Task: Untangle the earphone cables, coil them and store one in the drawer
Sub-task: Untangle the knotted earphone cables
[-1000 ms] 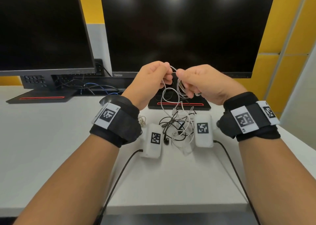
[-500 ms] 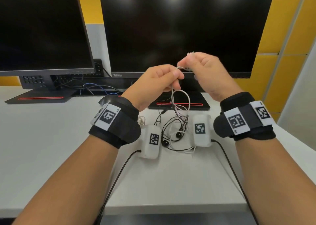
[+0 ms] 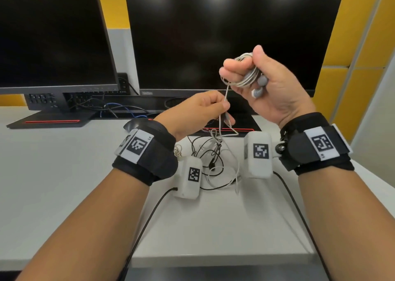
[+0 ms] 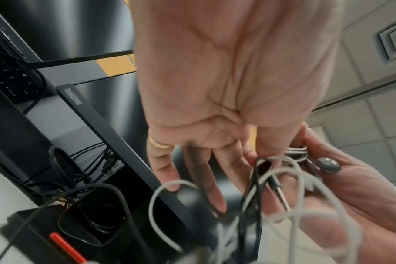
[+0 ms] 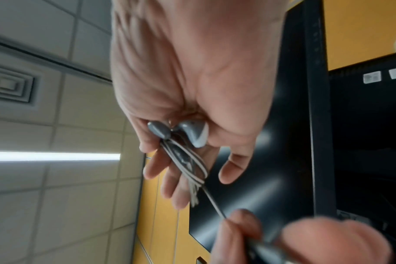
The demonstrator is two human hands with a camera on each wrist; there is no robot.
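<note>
Right hand (image 3: 271, 84) has risen, gripping white coil (image 3: 245, 77)

Both forearms reach out side by side above the desk, each wrist wrapped in a black band. The right hand (image 3: 275, 81) is raised higher, palm turned toward the person, its fingers (image 5: 156, 167) loosely curled round a white coil of cable (image 3: 245, 75), thumb up behind it. The left hand (image 3: 198, 111) sits lower and just beside it, knuckles up, thumb and forefinger pinching the strand that runs taut down from the coil, the other fingers hanging fairly straight.
</note>
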